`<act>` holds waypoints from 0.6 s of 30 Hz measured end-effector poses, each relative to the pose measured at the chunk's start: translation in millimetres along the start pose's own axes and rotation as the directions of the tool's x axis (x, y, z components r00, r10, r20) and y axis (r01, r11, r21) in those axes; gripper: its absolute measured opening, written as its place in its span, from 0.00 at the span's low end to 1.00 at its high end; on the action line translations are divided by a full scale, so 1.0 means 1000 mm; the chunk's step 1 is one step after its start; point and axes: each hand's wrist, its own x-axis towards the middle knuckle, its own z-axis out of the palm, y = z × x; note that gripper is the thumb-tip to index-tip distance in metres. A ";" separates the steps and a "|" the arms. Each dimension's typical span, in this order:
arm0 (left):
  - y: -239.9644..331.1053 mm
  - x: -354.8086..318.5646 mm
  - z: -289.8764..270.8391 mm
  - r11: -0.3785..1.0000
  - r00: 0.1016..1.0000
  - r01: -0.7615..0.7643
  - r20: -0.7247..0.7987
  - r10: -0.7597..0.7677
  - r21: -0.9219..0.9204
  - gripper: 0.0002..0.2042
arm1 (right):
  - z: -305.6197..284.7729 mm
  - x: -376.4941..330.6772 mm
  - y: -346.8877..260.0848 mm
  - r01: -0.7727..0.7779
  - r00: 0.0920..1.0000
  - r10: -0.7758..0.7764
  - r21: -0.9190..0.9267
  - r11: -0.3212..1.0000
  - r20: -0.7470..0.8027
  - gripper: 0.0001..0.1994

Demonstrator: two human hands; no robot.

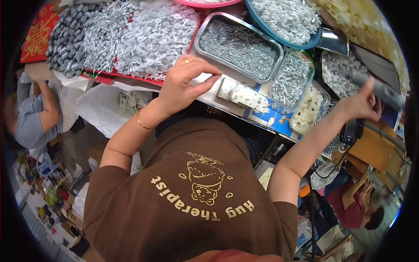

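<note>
My left hand (185,83) hovers over the front of the bench with thumb and forefinger pinched together. Whatever is in that pinch, if anything, is too small to make out. Just right of it lies a white plastic block with holes (249,98), set on a metal base (225,88). My right hand (362,104) is stretched far to the right, its fingers closed around a grey cylindrical tool (384,92) that is smeared by motion. A metal tray (205,47) of small metal pins or screws sits beyond the block.
Red trays hold white plastic clips (152,39), nails (102,37) and grey plugs (65,41). A clear bin of nails (290,78), a tub of cream pieces (307,111) and a blue basin (315,40) stand right. A black cable (312,205) hangs there. Other people sit on both sides.
</note>
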 end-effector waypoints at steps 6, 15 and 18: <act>0.002 -0.004 0.012 0.999 0.999 -0.039 0.025 0.039 -0.019 0.10 | -0.010 -0.029 -0.071 -0.867 0.461 0.382 0.315 0.386 0.801 0.19; 0.006 -0.016 0.015 0.998 0.992 -0.024 0.119 0.029 -0.050 0.04 | -0.007 -0.139 -0.160 -0.859 0.440 0.203 0.345 0.378 0.875 0.25; 0.006 -0.017 0.023 0.999 0.992 -0.035 0.119 0.039 -0.034 0.02 | -0.004 -0.152 -0.169 -0.776 0.458 0.149 0.312 0.548 0.876 0.26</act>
